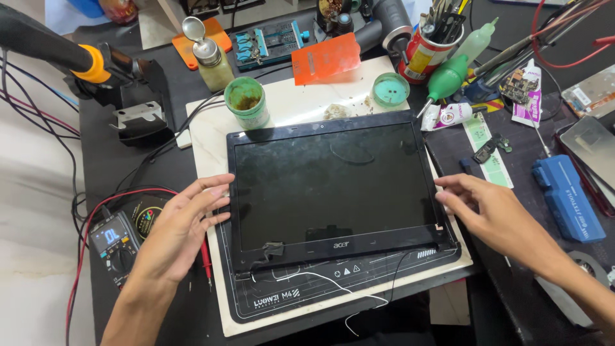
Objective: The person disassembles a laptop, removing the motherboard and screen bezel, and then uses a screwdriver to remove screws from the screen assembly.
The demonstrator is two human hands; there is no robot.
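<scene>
Both hands are laid open against a detached laptop screen panel [333, 186], with no grip closed on anything. At the panel's left edge the left hand [182, 224] is spread, its fingertips [221, 190] touching the black bezel. At the right edge the right hand [493, 214] is likewise spread flat, its fingertips [445, 192] meeting the frame. The panel is lying face up, glass dark, on a black work mat [282, 298], which in turn is carried by a pale slab [211, 125] on the dark surface [128, 173]. Loose thin wires [320, 282] are seen trailing from the panel's lower edge over the mat.

Left of the panel, beside the left wrist, a multimeter [115, 243] with red and black leads is seen. Beyond the panel's top edge stand a green jar [246, 101], a small round green tin [391, 90] and an orange card [325, 59]. Farther back to the right of the panel, a can of tools [426, 54] is placed. Right of the panel, past the right hand, a blue case [569, 198] is lying.
</scene>
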